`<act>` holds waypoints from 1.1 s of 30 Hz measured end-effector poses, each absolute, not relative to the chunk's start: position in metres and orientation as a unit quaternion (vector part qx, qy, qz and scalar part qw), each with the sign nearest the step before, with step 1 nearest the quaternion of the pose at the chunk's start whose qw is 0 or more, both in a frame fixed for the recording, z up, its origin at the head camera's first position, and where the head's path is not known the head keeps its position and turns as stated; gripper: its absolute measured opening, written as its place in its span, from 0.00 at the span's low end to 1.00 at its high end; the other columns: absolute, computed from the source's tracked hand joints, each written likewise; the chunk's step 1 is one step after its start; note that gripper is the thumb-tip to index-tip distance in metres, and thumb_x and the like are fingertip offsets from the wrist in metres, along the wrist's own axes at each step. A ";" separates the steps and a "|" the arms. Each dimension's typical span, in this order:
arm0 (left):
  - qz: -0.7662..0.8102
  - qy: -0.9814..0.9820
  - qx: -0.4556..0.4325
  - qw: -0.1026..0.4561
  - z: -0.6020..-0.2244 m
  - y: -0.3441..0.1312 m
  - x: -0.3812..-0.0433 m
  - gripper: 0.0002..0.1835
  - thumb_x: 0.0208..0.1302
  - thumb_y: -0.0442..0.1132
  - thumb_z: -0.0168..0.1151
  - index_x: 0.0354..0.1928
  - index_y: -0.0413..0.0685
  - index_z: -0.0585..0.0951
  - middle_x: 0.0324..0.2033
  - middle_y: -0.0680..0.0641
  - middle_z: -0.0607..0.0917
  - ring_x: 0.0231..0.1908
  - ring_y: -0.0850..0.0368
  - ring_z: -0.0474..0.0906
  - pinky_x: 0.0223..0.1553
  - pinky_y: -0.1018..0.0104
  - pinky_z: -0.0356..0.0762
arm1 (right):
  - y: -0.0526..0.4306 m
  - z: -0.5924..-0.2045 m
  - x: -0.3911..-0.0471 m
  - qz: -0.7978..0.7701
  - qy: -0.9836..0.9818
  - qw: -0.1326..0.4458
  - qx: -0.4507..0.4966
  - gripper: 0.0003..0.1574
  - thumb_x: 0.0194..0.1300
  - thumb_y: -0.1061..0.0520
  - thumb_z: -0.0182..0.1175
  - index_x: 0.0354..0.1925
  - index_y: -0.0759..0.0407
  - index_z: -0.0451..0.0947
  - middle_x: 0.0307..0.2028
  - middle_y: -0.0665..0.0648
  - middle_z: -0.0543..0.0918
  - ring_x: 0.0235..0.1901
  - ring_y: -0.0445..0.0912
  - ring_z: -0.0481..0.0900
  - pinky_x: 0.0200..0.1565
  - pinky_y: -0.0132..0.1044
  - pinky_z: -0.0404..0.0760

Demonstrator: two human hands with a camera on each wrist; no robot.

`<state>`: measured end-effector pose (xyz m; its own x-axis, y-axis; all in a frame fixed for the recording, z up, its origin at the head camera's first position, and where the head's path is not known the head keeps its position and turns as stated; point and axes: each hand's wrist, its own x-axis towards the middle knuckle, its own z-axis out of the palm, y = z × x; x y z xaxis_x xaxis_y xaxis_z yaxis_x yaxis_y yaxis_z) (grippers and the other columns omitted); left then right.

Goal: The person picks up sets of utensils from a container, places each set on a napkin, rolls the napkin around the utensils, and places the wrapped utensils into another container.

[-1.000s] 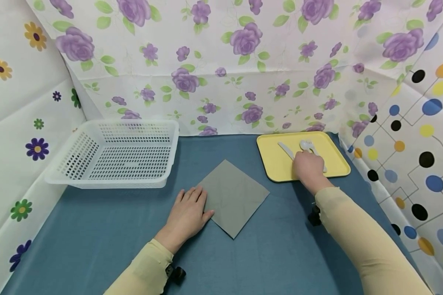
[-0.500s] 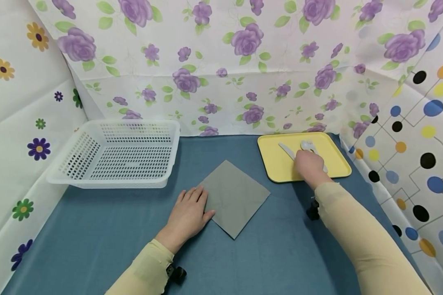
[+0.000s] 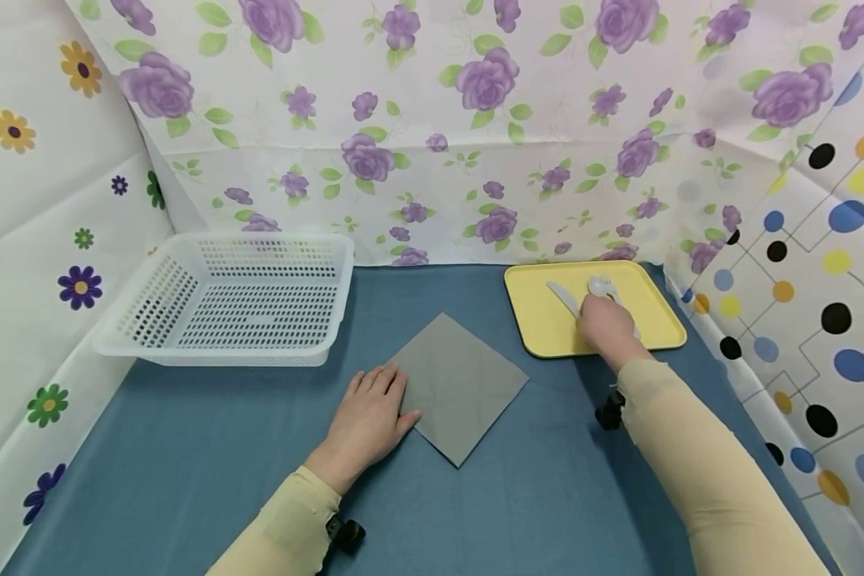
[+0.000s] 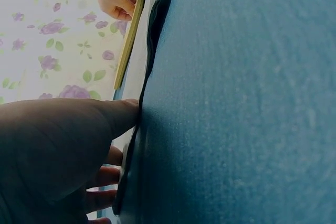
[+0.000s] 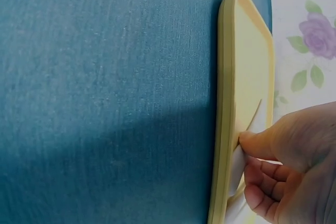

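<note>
A grey folded napkin (image 3: 459, 384) lies on the blue cloth, turned like a diamond. At its left edge rests my left hand (image 3: 363, 424), fingers straight, the thumb lying on the napkin's lower left side. My right hand (image 3: 608, 326) is over the yellow tray (image 3: 540, 332), its thumb and curled fingers pinching a light grey knife (image 5: 238, 170) around the middle. The knife's blade (image 3: 563, 296) points to the upper left. Right of it a spoon (image 3: 596, 285) and a fork (image 3: 608, 286) lie on the tray, partly hidden behind the hand.
A white perforated plastic basket (image 3: 259, 352) stands at the back left of the blue cloth (image 3: 533, 496). Flowered sheets (image 3: 439, 200) hang along the back and left, and a dotted sheet (image 3: 799, 320) hangs on the right.
The whole scene has shifted slightly to the right in the head view. Both hands keep almost the same place on the napkin and at the knife.
</note>
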<state>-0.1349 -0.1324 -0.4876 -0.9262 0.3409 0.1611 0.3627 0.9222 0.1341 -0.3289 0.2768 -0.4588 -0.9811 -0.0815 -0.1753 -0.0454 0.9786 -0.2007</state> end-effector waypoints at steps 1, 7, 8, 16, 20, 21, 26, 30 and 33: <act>-0.082 -0.978 -0.179 0.065 -0.488 -0.132 -0.135 0.35 0.79 0.54 0.70 0.74 0.36 0.79 0.74 0.34 0.77 0.74 0.34 0.73 0.77 0.36 0.67 | 0.277 -0.460 -0.328 -0.103 0.990 0.089 -0.032 0.12 0.84 0.63 0.53 0.44 0.71 0.79 0.32 0.66 0.82 0.28 0.58 0.77 0.33 0.50 0.76; -0.088 -0.979 -0.175 0.056 -0.486 -0.132 -0.136 0.35 0.79 0.54 0.69 0.75 0.36 0.78 0.75 0.33 0.76 0.75 0.34 0.71 0.77 0.36 0.66 | 0.278 -0.458 -0.326 -0.113 0.990 0.081 -0.034 0.12 0.83 0.61 0.57 0.45 0.70 0.83 0.34 0.65 0.84 0.29 0.57 0.77 0.34 0.50 0.75; -0.088 -0.979 -0.174 0.054 -0.486 -0.132 -0.136 0.35 0.80 0.54 0.69 0.75 0.36 0.78 0.75 0.33 0.76 0.75 0.34 0.71 0.77 0.36 0.66 | 0.277 -0.457 -0.326 -0.113 0.990 0.080 -0.036 0.12 0.83 0.62 0.57 0.45 0.70 0.83 0.34 0.65 0.84 0.29 0.57 0.77 0.34 0.50 0.75; -0.085 -0.979 -0.176 0.059 -0.487 -0.132 -0.136 0.35 0.80 0.55 0.69 0.75 0.37 0.78 0.74 0.33 0.76 0.74 0.34 0.72 0.76 0.37 0.67 | 0.271 -0.454 -0.321 -0.099 0.991 0.079 -0.048 0.12 0.84 0.63 0.54 0.44 0.70 0.80 0.32 0.65 0.81 0.29 0.57 0.76 0.34 0.50 0.75; -0.081 -0.977 -0.183 0.069 -0.489 -0.132 -0.136 0.34 0.79 0.55 0.70 0.74 0.36 0.79 0.73 0.33 0.77 0.73 0.33 0.73 0.75 0.36 0.69 | 0.269 -0.453 -0.318 -0.099 0.991 0.079 -0.050 0.10 0.84 0.63 0.55 0.44 0.69 0.80 0.31 0.65 0.81 0.29 0.57 0.76 0.34 0.50 0.74; -0.081 -0.977 -0.184 0.071 -0.489 -0.132 -0.137 0.34 0.79 0.55 0.70 0.73 0.36 0.79 0.72 0.33 0.78 0.73 0.33 0.73 0.75 0.36 0.69 | 0.268 -0.453 -0.317 -0.100 0.991 0.078 -0.050 0.09 0.84 0.63 0.56 0.45 0.69 0.80 0.31 0.65 0.81 0.29 0.57 0.76 0.34 0.50 0.74; -0.081 -0.977 -0.186 0.070 -0.491 -0.131 -0.137 0.34 0.79 0.55 0.70 0.73 0.36 0.79 0.72 0.32 0.78 0.72 0.33 0.73 0.75 0.35 0.69 | 0.262 -0.450 -0.311 -0.103 0.991 0.060 -0.054 0.09 0.83 0.65 0.55 0.47 0.69 0.80 0.35 0.67 0.83 0.31 0.59 0.78 0.34 0.51 0.76; -0.085 -0.976 -0.185 0.070 -0.489 -0.132 -0.136 0.34 0.79 0.54 0.71 0.73 0.36 0.79 0.72 0.32 0.77 0.72 0.33 0.73 0.75 0.35 0.68 | 0.257 -0.448 -0.305 -0.110 0.992 0.026 -0.064 0.11 0.84 0.64 0.52 0.52 0.71 0.80 0.41 0.70 0.85 0.33 0.60 0.81 0.36 0.54 0.79; -0.089 -0.976 -0.185 0.069 -0.487 -0.133 -0.136 0.34 0.79 0.54 0.71 0.73 0.36 0.79 0.72 0.32 0.77 0.72 0.32 0.73 0.75 0.35 0.68 | 0.253 -0.447 -0.301 -0.116 0.991 0.004 -0.069 0.12 0.86 0.63 0.53 0.53 0.70 0.79 0.44 0.71 0.84 0.35 0.60 0.82 0.37 0.56 0.81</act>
